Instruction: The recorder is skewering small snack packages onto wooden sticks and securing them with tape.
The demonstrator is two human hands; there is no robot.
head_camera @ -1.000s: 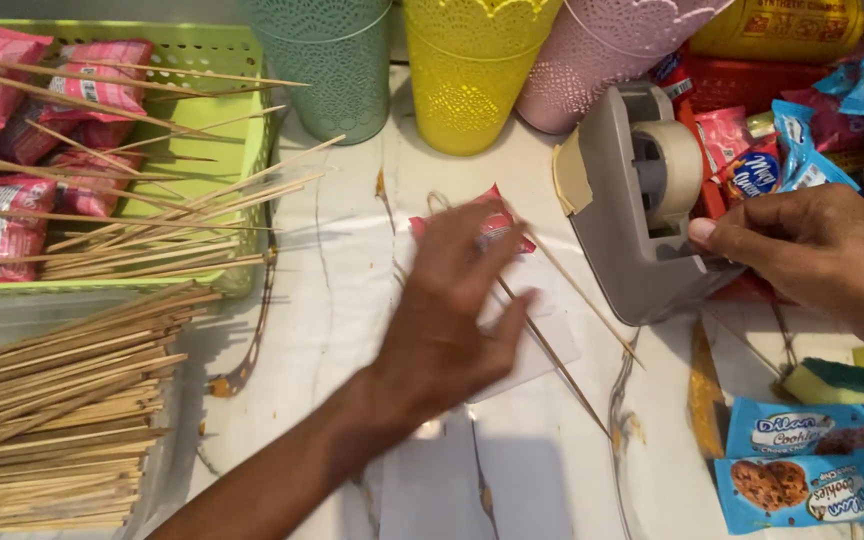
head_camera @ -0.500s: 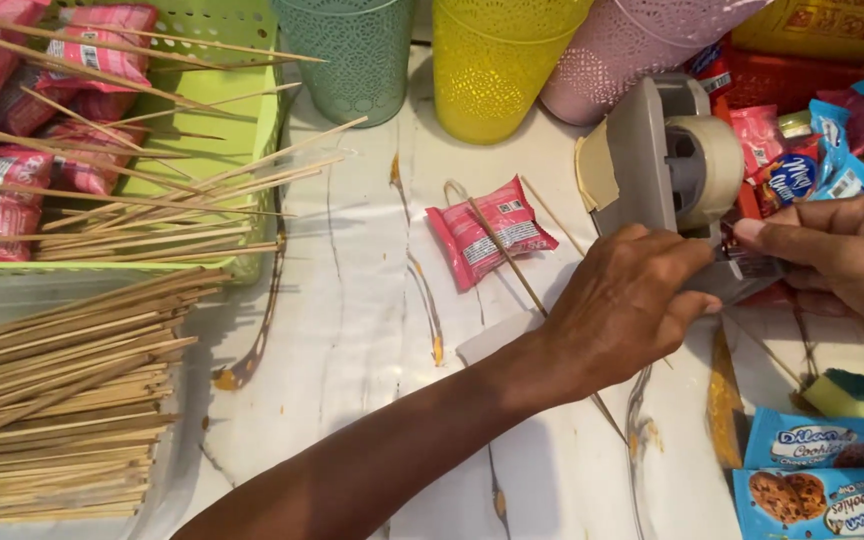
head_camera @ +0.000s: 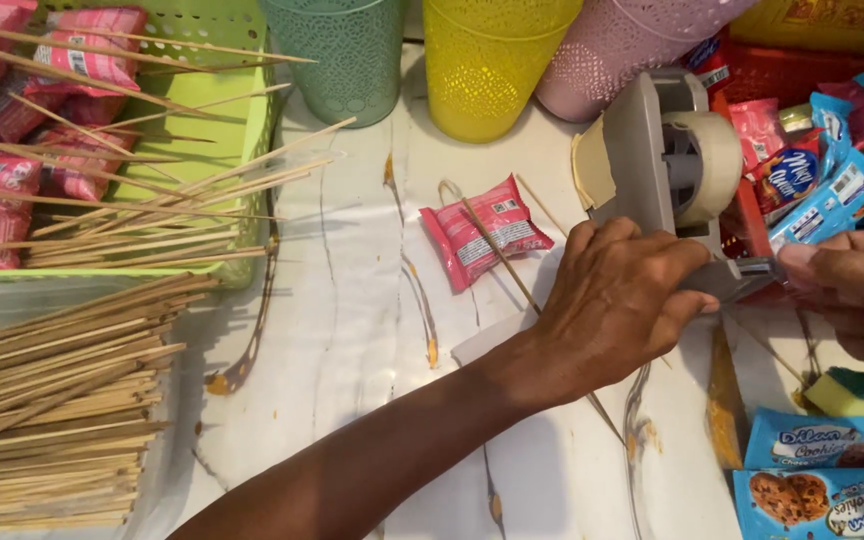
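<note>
White marble-patterned table (head_camera: 352,330) carries a grey tape dispenser (head_camera: 652,170) at 1 o'clock, where the left hand (head_camera: 617,305) presses down with fingers curled together on its base while the right hand (head_camera: 852,290) pinches at the cutter end, so drawing tape seems the step in hand. Next calls for a steady pull and tear. One pink packet (head_camera: 482,232) on a skewer (head_camera: 512,270) lies at 12 o'clock, three cups behind.
</note>
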